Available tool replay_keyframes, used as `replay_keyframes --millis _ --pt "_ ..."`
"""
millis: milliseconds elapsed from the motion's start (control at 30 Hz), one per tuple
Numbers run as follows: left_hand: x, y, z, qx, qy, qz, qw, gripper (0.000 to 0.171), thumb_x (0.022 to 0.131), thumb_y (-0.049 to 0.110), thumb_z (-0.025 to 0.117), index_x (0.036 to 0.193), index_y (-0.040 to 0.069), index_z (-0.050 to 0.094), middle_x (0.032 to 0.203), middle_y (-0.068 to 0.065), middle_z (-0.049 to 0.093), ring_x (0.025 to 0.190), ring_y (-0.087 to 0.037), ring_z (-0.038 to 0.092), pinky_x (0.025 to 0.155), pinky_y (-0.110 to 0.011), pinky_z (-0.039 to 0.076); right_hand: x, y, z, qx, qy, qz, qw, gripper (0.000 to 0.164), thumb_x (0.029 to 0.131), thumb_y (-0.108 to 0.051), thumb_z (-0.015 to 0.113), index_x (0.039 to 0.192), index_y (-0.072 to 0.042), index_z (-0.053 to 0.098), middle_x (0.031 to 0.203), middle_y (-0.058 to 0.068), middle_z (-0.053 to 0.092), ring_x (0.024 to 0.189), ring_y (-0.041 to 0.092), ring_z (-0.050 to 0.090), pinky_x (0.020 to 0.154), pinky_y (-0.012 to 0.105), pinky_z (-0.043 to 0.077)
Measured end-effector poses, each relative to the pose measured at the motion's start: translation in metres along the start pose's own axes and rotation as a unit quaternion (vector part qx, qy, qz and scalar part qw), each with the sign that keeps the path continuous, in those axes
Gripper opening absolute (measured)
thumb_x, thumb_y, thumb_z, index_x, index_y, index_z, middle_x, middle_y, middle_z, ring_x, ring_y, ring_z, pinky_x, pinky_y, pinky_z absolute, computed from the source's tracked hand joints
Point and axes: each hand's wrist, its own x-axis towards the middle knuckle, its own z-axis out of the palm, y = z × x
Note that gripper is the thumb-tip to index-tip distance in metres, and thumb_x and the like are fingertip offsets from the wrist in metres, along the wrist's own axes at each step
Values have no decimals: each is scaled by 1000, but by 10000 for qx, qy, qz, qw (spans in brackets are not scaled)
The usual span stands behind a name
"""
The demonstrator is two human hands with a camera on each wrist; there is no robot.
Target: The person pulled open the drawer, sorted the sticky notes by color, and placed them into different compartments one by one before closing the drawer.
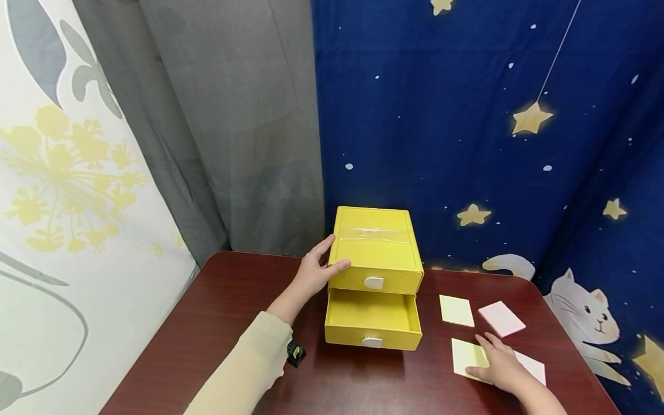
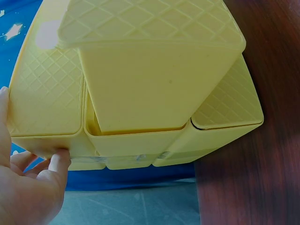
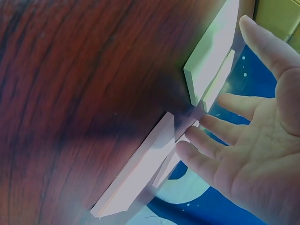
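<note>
A yellow two-drawer storage box (image 1: 373,248) stands on the table, its lower drawer (image 1: 370,314) pulled out and bare inside, its upper drawer closed. My left hand (image 1: 316,268) rests against the box's left upper edge, with thumb and fingers fairly straight; the left wrist view shows the same hand (image 2: 40,185) at the box's side. Over the near yellow sticky-note pad (image 1: 464,358) hangs my right hand (image 1: 498,363), fingers spread. It partly hides a pale pink pad (image 1: 533,367). Behind it lie another yellow pad (image 1: 456,311) and a pink pad (image 1: 501,319).
The dark red wooden table (image 1: 218,346) has its back edge along a grey curtain (image 1: 249,144) and a blue starry curtain (image 1: 441,115). A white patterned curtain (image 1: 78,230) hangs at the left. The open drawer juts toward the front.
</note>
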Motion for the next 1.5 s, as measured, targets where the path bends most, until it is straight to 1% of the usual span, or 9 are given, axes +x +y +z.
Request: replay_keyframes --millis 133,200,300,733,900,1000,1100,1300,1500 --pt "11 -21 3 -93 75 23 9999 82 82 33 73 150 20 28 155 -2 27 138 -23 34 104 -38 40 3 1 0 -44 -94 124 9999 83 70 -40 80 125 14 49 123 39 45 104 58 45 86 65 41" --pt "11 -23 3 -94 114 54 9999 82 81 37 73 149 22 29 154 0 28 138 -22 35 104 -38 41 4 1 0 -40 -109 173 9998 81 71 -38 80 125 14 49 120 37 47 103 55 47 85 63 42" --pt "11 -23 4 -73 150 94 9998 83 80 39 73 149 22 30 154 1 29 137 -22 37 103 -37 42 4 1 -1 -49 -96 213 9997 79 70 -34 81 124 14 51 117 34 49 101 52 49 85 61 43" --pt "10 -23 3 -90 163 95 9998 84 79 41 74 149 22 31 153 1 31 137 -21 37 103 -36 42 8 -2 -4 -310 -226 309 9988 66 65 -36 84 107 10 60 96 22 52 84 39 54 76 55 48" --pt "10 -23 3 -88 154 78 9998 84 79 41 74 149 23 30 154 2 30 137 -21 37 103 -37 42 10 -3 -6 -152 -140 398 9990 63 61 -35 86 99 7 59 90 19 52 82 35 54 73 50 48" --pt "10 -21 3 -83 126 64 9999 84 80 39 73 150 21 29 154 1 29 137 -21 36 103 -37 41 9 -3 -7 -71 -107 465 9988 65 60 -37 87 99 7 58 91 22 50 83 36 53 74 51 47" --pt "9 -17 2 -102 61 40 9999 83 82 35 73 150 17 28 154 -1 28 138 -22 35 104 -38 40 8 -3 -8 -44 -73 495 9987 68 58 -39 87 99 8 58 93 25 47 84 38 53 75 53 47" --pt "0 3 -1 -42 -74 12 10000 81 85 26 71 150 9 26 155 -10 26 138 -28 34 103 -41 41 9 -4 -9 110 72 634 9979 69 55 -37 89 100 5 57 96 27 44 83 39 54 73 53 49" --pt "8 -16 2 -88 38 44 9999 83 82 35 73 150 18 28 154 -1 28 138 -23 35 104 -37 40 10 -6 -12 221 78 665 9975 61 61 -32 86 100 3 55 94 24 48 80 33 55 68 50 48"
